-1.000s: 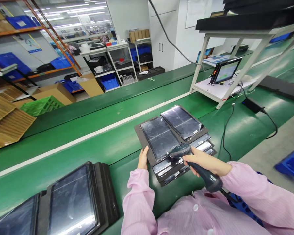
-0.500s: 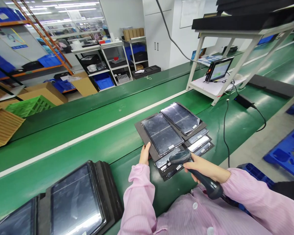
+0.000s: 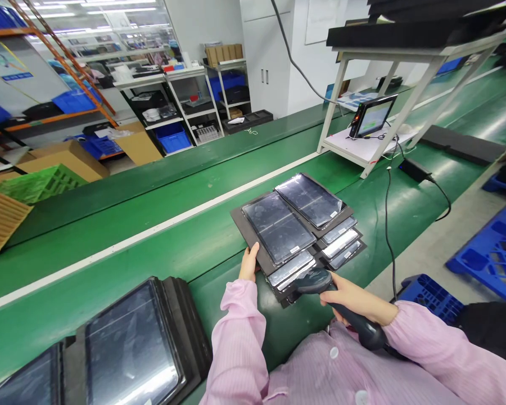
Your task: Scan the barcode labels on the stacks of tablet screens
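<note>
My left hand (image 3: pixel 248 263) pinches the left edge of a black foam sheet (image 3: pixel 241 224), the top one of a staggered stack. Two dark tablet-like screens (image 3: pixel 278 228) lie side by side on that sheet, each with a small white label near its front edge. Below, the labelled front edges of more screens (image 3: pixel 340 244) stick out in steps. In my right hand (image 3: pixel 351 295) is a black handheld barcode scanner (image 3: pixel 314 280), fingers wrapped round its handle. Its head hangs over the stack's near edge and hides the lowest labels on the left side.
Another stack of screens (image 3: pixel 130 343) on black foam stands at the lower left of the green conveyor belt (image 3: pixel 168 253). At the right, a white stand (image 3: pixel 326 124) holds a small lit monitor (image 3: pixel 375 117); cables and a power adapter (image 3: pixel 415 169) lie beside it. Blue pallets (image 3: pixel 493 253) sit on the floor.
The scanner and my right hand have moved slightly down toward the stack's near edge, uncovering more of the lower left screens. My left hand keeps its hold. The view has shifted a little.
</note>
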### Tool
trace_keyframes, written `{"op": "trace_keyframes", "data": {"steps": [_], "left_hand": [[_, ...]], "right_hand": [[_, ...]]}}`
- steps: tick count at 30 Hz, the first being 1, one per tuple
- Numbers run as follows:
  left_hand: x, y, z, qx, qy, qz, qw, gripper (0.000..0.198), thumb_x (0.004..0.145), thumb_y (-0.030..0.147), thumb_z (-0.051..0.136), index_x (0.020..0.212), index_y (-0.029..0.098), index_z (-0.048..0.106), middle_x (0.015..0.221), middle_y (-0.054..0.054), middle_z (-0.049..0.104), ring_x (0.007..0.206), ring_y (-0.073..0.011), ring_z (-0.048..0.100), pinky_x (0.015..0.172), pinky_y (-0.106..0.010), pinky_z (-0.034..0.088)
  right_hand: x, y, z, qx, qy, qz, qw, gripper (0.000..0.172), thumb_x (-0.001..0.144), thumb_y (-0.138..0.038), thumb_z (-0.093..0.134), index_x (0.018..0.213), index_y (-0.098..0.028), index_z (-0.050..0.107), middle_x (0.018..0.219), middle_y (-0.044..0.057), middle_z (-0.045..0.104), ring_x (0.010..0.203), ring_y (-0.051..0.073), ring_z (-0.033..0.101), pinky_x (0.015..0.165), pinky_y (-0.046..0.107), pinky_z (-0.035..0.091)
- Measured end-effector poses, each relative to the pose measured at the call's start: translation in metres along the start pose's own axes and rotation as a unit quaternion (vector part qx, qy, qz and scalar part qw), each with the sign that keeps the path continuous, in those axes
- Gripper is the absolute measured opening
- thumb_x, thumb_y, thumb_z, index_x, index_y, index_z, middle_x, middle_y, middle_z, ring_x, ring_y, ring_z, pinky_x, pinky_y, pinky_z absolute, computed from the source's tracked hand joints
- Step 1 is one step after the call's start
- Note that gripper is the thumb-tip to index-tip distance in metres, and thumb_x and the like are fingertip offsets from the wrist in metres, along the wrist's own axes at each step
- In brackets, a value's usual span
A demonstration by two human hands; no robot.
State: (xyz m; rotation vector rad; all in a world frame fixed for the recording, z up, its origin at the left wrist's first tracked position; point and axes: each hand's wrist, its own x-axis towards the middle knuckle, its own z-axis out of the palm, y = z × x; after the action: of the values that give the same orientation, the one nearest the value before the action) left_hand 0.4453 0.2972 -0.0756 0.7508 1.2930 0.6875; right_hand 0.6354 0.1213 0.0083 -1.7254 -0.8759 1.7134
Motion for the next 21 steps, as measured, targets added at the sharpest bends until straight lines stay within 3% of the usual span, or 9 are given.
{"op": "trace_keyframes", "data": {"steps": [9, 15, 18, 21], "left_hand": [[-0.004, 0.005, 0.002, 0.0, 0.018, -0.011, 1.0, 0.039, 0.083, 0.046, 0.056, 0.113, 0.02, 0.056, 0.122, -0.012, 0.061, 0.105, -0.0248, 0.06, 0.077, -0.036, 0.051], [-0.006, 0.008, 0.005, -0.006, 0.04, -0.018, 0.999, 0.036, 0.084, 0.044, 0.055, 0.112, 0.021, 0.058, 0.121, -0.011, 0.062, 0.108, -0.0255, 0.058, 0.08, -0.037, 0.05], [-0.006, 0.011, 0.006, -0.006, 0.055, -0.022, 0.998, 0.036, 0.083, 0.045, 0.056, 0.111, 0.022, 0.059, 0.118, -0.01, 0.063, 0.105, -0.025, 0.06, 0.078, -0.037, 0.05], [-0.005, 0.013, 0.006, -0.009, 0.067, -0.026, 0.997, 0.035, 0.082, 0.045, 0.059, 0.109, 0.023, 0.06, 0.116, -0.009, 0.065, 0.101, -0.0232, 0.062, 0.075, -0.034, 0.05]], "right_hand": [[-0.001, -0.003, -0.008, 0.008, -0.018, -0.017, 1.0, 0.04, 0.062, -0.03, 0.056, 0.096, -0.022, 0.036, 0.071, -0.005, 0.058, 0.036, 0.01, 0.051, 0.029, 0.02, 0.038], [0.001, -0.006, -0.015, 0.04, -0.044, -0.017, 0.998, 0.057, 0.061, -0.027, 0.057, 0.113, -0.022, 0.033, 0.068, -0.006, 0.059, 0.034, 0.01, 0.05, 0.028, 0.019, 0.034], [0.002, -0.005, -0.035, 0.047, -0.053, -0.016, 0.997, 0.05, 0.063, -0.026, 0.058, 0.107, -0.022, 0.036, 0.066, -0.005, 0.06, 0.036, 0.011, 0.051, 0.03, 0.019, 0.035], [0.003, -0.002, -0.078, 0.038, 0.008, -0.022, 0.999, 0.039, 0.065, -0.03, 0.06, 0.097, -0.021, 0.04, 0.068, -0.002, 0.061, 0.04, 0.012, 0.053, 0.033, 0.021, 0.039]]}}
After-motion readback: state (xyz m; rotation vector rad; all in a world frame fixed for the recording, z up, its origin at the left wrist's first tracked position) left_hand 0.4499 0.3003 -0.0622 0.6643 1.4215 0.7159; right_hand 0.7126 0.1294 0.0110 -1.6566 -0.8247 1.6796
